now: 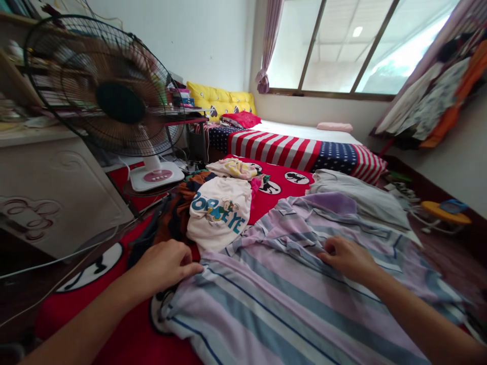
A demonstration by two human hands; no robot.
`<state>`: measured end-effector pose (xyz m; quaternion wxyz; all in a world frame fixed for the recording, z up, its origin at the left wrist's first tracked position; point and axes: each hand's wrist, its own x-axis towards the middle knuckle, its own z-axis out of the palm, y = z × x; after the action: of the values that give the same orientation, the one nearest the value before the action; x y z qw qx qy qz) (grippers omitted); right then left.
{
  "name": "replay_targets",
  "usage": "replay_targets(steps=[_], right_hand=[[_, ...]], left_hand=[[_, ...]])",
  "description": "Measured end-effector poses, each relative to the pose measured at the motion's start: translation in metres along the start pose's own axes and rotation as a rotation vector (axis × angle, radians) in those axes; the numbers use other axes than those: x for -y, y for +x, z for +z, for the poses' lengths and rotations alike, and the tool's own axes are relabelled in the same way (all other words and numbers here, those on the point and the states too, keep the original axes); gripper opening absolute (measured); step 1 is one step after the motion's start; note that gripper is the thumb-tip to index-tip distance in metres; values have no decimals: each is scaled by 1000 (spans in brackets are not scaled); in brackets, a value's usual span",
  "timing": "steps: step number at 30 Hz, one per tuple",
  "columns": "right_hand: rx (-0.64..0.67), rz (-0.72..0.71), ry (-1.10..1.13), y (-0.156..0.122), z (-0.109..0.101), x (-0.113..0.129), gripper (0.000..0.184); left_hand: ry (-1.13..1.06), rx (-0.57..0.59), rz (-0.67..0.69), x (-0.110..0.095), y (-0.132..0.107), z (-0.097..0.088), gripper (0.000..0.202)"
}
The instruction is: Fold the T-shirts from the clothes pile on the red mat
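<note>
A striped shirt (pixel 266 299) in lilac, grey-blue and white lies spread on a red bed cover (pixel 152 339), its plain purple collar (pixel 337 202) at the far side. At the shirt's left edge, my left hand (pixel 165 266) is closed, thumb and fingers pinching the cloth. My right hand (pixel 350 259) is closed too, gripping a fold of the same shirt right of its middle. Beyond my left hand sits a white T-shirt (pixel 220 210) with blue "POPEYE" lettering, beside brown and dark clothes (pixel 171 215).
A standing fan (pixel 119 101) is on the left beside a pale cabinet (pixel 57 192). Light grey clothing (pixel 353 195) lies beyond the shirt. Farther back is a bed with a stars-and-stripes cover (pixel 274 147). Clothes hang at right above a yellow stool (pixel 443 212).
</note>
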<state>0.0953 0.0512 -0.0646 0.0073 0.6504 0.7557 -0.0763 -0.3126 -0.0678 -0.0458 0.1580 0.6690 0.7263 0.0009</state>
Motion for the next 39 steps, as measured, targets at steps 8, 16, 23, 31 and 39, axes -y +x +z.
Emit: replay_targets(steps=[8,16,23,31,39], right_hand=[[-37,68,445,16,-14,30,14],[97,-115,561,38,-53,66,25],[-306,-92,987,56,-110,48,21],[-340,152,1213,36,-86,-27,22],[-176,295,1063,0,-5,-76,26]], left_hand=[[-107,-28,84,-17,-14,30,28],[-111,-25,172,-39,-17,26,10],[-185,-180,327,-90,-21,-23,9],[-85,62,613,-164,-38,12,12],[-20,439,855,-187,-28,16,26]])
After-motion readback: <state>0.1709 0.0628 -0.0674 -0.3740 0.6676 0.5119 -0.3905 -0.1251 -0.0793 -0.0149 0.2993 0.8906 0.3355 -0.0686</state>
